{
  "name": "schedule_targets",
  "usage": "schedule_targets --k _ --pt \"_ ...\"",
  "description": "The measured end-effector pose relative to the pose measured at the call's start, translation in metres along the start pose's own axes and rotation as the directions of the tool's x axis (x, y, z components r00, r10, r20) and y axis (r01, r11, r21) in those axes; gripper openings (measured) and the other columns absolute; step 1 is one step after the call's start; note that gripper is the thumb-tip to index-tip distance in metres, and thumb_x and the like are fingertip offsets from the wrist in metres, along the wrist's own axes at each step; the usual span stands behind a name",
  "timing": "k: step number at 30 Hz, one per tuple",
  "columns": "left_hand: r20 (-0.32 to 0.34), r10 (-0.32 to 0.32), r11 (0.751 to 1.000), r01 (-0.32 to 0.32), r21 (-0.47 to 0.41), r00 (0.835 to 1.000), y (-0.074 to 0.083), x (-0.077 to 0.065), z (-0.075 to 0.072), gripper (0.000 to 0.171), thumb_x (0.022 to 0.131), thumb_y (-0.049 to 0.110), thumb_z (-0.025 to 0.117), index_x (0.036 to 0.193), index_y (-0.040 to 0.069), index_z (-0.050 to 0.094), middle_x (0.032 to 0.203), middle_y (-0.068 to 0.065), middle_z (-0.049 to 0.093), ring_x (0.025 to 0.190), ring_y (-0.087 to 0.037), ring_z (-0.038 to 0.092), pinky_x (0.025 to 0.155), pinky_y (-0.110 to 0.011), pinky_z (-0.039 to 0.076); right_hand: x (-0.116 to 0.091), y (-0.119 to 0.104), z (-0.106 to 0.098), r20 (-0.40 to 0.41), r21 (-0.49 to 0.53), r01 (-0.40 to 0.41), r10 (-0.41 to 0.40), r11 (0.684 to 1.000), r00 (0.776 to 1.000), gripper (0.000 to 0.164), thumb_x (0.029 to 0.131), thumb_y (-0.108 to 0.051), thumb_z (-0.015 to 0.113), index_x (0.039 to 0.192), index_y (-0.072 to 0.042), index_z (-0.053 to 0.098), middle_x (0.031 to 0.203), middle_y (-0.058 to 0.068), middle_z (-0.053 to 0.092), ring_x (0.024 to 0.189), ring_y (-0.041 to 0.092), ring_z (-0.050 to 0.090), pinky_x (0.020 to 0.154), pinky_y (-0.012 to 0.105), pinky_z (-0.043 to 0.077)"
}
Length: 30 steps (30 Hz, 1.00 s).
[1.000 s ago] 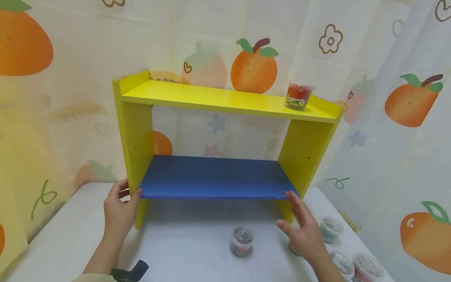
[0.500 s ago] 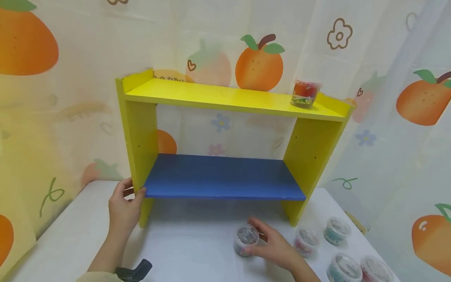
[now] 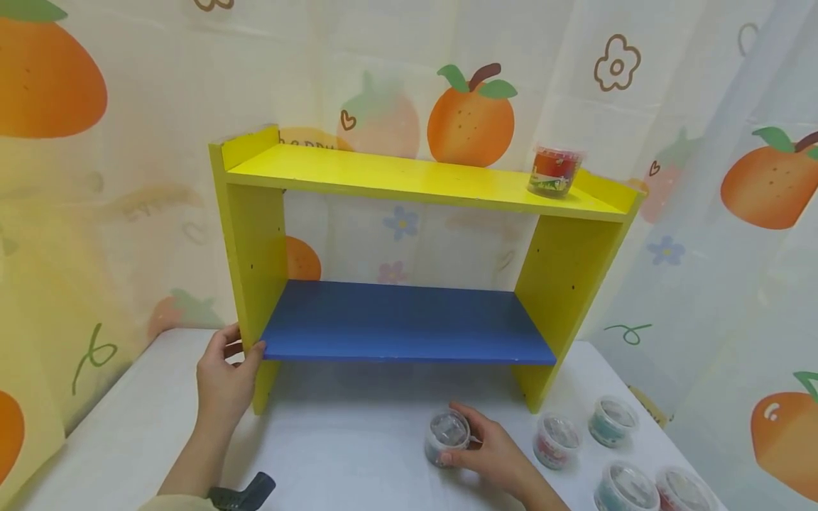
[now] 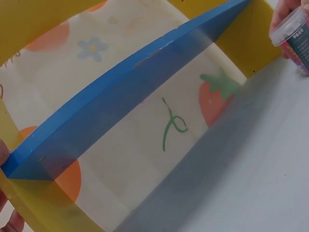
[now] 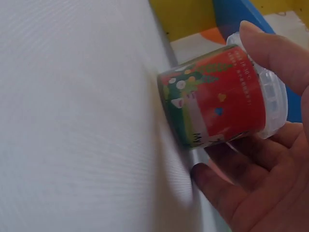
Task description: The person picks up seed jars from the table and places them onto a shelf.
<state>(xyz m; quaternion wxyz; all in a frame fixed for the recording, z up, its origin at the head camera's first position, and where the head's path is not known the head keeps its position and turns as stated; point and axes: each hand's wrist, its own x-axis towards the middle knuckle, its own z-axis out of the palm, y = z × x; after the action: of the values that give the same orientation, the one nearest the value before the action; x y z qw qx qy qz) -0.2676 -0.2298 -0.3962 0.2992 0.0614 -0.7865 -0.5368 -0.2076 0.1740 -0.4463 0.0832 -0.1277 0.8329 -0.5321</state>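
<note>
My left hand (image 3: 225,380) grips the left side panel of a yellow shelf unit (image 3: 252,298), thumb on its front edge by the blue middle board (image 3: 402,323) and fingers behind. On the white table below the board stands a small clear plastic tub (image 3: 441,440) with a lid. My right hand (image 3: 492,451) holds this tub between thumb and fingers. In the right wrist view the tub (image 5: 217,101) shows a red printed label, with the thumb (image 5: 270,53) at the lid and the fingers on the far side. The left wrist view catches the tub (image 4: 297,41) at its upper right.
Another tub (image 3: 554,172) with a red label stands at the right end of the yellow top board. Several lidded tubs, among them a pinkish tub (image 3: 556,443) and a teal tub (image 3: 612,422), stand on the table (image 3: 345,454) at right. A fruit-print curtain (image 3: 147,92) hangs behind.
My right hand has moved from the shelf's right front edge down and left to the tub and taken hold of it. The left hand keeps its grip on the shelf's side.
</note>
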Motion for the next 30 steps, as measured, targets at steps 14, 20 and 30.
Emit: schedule_targets --k 14,20,30 --pt "-0.006 0.034 0.999 -0.034 -0.012 0.999 -0.002 0.0 0.0 0.043 0.094 0.018 0.066 0.133 0.005 0.055 0.125 -0.014 0.06 0.104 -0.02 0.054 0.071 -0.004 0.041 -0.001 0.004 0.004 -0.01 0.065 0.005 -0.005 0.998 1.0 0.082 0.081 -0.028 0.081 0.146 0.0 0.04 0.142 0.019 0.051 0.127 0.03 0.055 0.099 0.027 0.049" --pt "0.0 0.032 0.999 -0.032 -0.016 0.999 -0.002 0.002 -0.002 0.043 0.094 0.019 0.066 0.133 0.005 0.055 0.124 -0.014 0.06 0.103 -0.02 0.054 0.07 -0.004 0.041 0.001 0.005 0.005 -0.021 0.037 0.029 -0.028 0.999 0.999 0.079 0.081 -0.029 0.081 0.145 -0.001 0.043 0.141 0.02 0.052 0.124 0.028 0.056 0.097 0.026 0.049" --pt "0.006 0.024 0.999 -0.024 -0.022 1.0 -0.002 -0.001 -0.002 0.042 0.094 0.019 0.065 0.132 0.005 0.055 0.123 -0.012 0.06 0.105 -0.019 0.054 0.071 -0.003 0.041 -0.008 -0.02 -0.004 -0.169 0.046 0.059 -0.051 0.997 0.984 0.062 0.085 -0.018 0.076 0.14 -0.005 0.051 0.135 0.016 0.059 0.107 0.007 0.06 0.091 0.017 0.048"
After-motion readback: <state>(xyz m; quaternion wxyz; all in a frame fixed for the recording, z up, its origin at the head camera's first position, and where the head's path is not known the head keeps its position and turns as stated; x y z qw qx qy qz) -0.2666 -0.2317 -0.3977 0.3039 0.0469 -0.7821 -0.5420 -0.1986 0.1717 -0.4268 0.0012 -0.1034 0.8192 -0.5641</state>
